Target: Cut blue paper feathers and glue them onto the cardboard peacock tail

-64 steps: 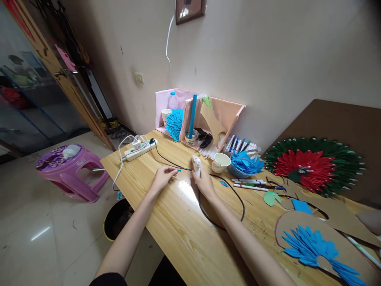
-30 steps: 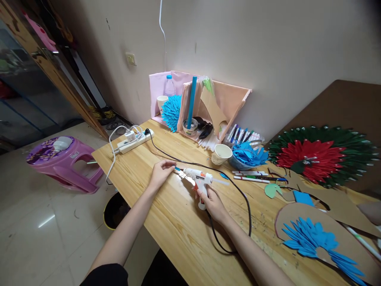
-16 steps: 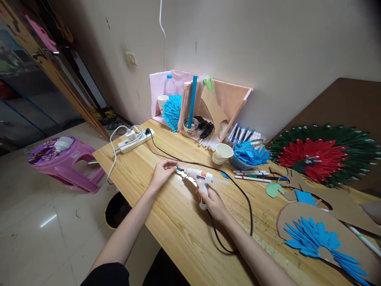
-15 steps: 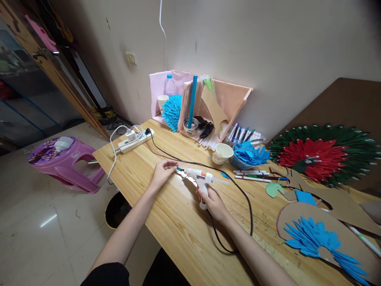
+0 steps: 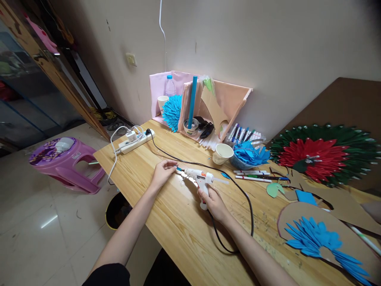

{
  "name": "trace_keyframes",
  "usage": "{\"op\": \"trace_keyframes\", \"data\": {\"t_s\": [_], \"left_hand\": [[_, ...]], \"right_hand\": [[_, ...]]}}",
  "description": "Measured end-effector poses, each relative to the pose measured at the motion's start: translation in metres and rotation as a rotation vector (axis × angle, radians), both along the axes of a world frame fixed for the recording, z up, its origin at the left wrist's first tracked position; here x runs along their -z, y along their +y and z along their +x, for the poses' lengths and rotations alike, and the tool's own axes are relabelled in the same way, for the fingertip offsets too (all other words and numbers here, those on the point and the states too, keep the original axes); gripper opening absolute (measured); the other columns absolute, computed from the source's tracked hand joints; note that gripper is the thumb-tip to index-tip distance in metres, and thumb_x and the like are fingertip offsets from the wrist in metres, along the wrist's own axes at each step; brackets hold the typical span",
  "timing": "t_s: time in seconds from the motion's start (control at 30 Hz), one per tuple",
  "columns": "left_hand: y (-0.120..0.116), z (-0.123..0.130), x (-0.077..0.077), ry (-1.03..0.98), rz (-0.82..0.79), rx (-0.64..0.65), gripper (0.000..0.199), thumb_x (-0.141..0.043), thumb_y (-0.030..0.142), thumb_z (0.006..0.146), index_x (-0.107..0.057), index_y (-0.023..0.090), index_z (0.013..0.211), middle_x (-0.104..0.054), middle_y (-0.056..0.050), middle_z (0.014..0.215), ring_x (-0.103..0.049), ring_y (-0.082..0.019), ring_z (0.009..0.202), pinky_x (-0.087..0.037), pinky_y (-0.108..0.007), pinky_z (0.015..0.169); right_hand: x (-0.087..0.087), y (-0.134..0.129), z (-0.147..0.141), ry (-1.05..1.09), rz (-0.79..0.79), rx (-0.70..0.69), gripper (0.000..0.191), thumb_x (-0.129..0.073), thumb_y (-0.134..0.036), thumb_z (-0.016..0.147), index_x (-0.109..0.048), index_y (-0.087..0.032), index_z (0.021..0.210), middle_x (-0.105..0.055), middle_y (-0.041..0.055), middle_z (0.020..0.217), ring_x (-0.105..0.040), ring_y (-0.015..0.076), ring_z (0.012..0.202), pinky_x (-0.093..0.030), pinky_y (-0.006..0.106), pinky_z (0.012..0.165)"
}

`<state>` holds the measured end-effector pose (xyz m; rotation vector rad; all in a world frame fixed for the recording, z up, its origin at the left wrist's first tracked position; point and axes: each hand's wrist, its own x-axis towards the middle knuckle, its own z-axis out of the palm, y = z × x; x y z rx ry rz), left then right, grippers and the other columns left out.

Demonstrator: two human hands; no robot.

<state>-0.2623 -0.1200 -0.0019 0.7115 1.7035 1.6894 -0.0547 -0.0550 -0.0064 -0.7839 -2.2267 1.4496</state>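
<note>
My right hand point(image 5: 214, 202) is wrapped round the handle of a white glue gun point(image 5: 199, 177), whose nozzle points left. Pinched in the fingertips of my left hand point(image 5: 163, 172) is a small blue piece point(image 5: 179, 169), close to the nozzle; whether the two touch I cannot tell. A clear glue stick sticks out of the gun's back end. From the gun a black cord point(image 5: 251, 206) loops over the wooden table point(image 5: 175, 230). On the right, folded blue petals point(image 5: 317, 234) lie on a cardboard shape point(image 5: 290, 214).
A paper cup point(image 5: 223, 153), a bowl of blue pieces point(image 5: 250, 154) and markers point(image 5: 253, 178) stand or lie beyond the hands. A power strip point(image 5: 135, 142) is at the back left. A red and green fan point(image 5: 324, 157) leans at right. Another person's hand point(image 5: 372, 209) shows at the right edge.
Both hands and the glue gun keep nearly the same position. The view has shifted very slightly. The other person's hand at the right edge has moved a little.
</note>
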Motion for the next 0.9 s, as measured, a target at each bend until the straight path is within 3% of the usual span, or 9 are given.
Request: {"op": "trace_keyframes", "data": {"t_s": [0.4, 0.9], "left_hand": [[0.0001, 0.0005, -0.0022, -0.017, -0.024, -0.015, 0.025, -0.071, 0.021, 0.054, -0.064, 0.011, 0.076, -0.068, -0.008, 0.080, -0.063, -0.017, 0.071, -0.049, -0.028, 0.069], [0.0001, -0.0011, -0.0007, -0.015, -0.002, -0.026, 0.024, -0.071, 0.022, 0.054, -0.065, 0.012, 0.075, -0.068, -0.007, 0.079, -0.063, -0.017, 0.073, -0.050, -0.029, 0.072]], "right_hand": [[0.0034, 0.0009, 0.0001, 0.006, 0.013, 0.013, 0.030, -0.038, -0.040, 0.084, -0.049, -0.017, 0.068, -0.051, -0.0014, 0.061, -0.048, 0.0134, 0.058, -0.037, 0.024, 0.059], [0.0020, 0.0008, 0.0005, 0.009, -0.024, -0.033, 0.030, -0.038, -0.040, 0.084, -0.048, -0.017, 0.068, -0.050, -0.0012, 0.060, -0.047, 0.0131, 0.057, -0.036, 0.024, 0.055]]}}
